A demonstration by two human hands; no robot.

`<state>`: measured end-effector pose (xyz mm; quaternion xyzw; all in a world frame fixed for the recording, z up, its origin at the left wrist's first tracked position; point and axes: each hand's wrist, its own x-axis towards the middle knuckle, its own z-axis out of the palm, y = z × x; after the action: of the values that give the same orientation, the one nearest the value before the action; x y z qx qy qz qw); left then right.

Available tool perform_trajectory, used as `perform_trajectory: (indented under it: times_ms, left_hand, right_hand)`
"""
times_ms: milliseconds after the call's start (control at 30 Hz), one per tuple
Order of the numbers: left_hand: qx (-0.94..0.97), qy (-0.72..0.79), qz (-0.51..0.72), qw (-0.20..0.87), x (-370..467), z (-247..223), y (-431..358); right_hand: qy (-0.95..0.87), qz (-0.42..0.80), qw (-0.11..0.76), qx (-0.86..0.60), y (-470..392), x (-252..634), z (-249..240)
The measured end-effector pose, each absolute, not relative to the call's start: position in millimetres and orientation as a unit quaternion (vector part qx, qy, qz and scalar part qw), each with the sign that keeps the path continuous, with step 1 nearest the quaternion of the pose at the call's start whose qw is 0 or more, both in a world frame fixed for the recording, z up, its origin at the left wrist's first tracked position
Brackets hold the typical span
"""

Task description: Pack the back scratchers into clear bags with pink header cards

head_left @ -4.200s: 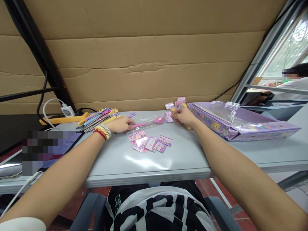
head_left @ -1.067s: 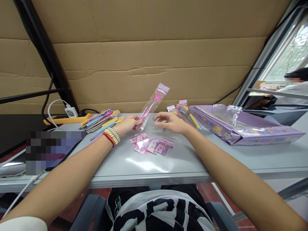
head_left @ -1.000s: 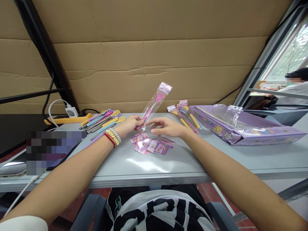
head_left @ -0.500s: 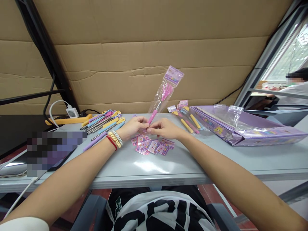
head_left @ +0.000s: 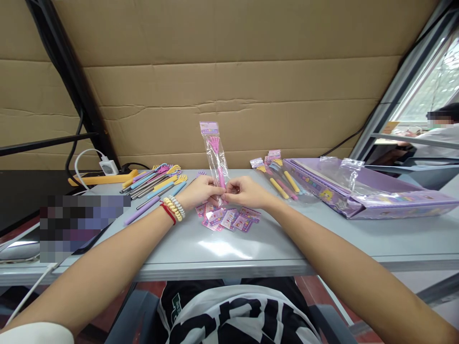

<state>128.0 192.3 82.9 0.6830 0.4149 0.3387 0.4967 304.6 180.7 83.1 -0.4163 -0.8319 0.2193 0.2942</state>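
Note:
A pink back scratcher stands nearly upright inside a clear plastic bag with a purple printed top. My left hand is closed on the lower end of the bagged scratcher, by its pink handle. From the other side my right hand, thumb and finger pinched together, grips the bag's bottom end. Small pink and purple printed cards lie spread on the table just below my hands. Left of them is a pile of loose back scratchers with yellow, blue, pink and purple parts.
Several bagged back scratchers lie to the right, beside an open purple box holding clear bags. A phone-like dark device, a white plug and cables are at left. Cardboard walls the back. Another person sits far right.
The bagged back scratcher has swung from a rightward lean to nearly upright, tipping slightly left, and its top is lower. Both hands remain at its lower end.

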Motion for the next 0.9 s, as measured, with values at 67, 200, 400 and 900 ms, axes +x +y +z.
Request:
perform_trajectory:
  times_ms: [67,200,400,900]
  left_hand:
    - [0.680,0.425,0.328,0.499,129.0,83.8,190.7]
    - [0.689,0.430,0.300,0.501,130.7,85.7,185.5]
    - [0.672,0.425,0.295,0.530,134.7,85.9,177.4]
    - [0.671,0.372,0.341,0.544,128.8,85.0,187.3]
  right_hand:
    - [-0.835,0.203,0.288,-0.423,179.6,303.7,82.7]
    - [-0.831,0.169,0.281,-0.450,179.6,300.8,81.0]
    - [-0.827,0.084,0.260,-0.492,183.2,299.0,77.5]
    - [-0.834,0.019,0.269,-0.481,185.6,322.8,95.1]
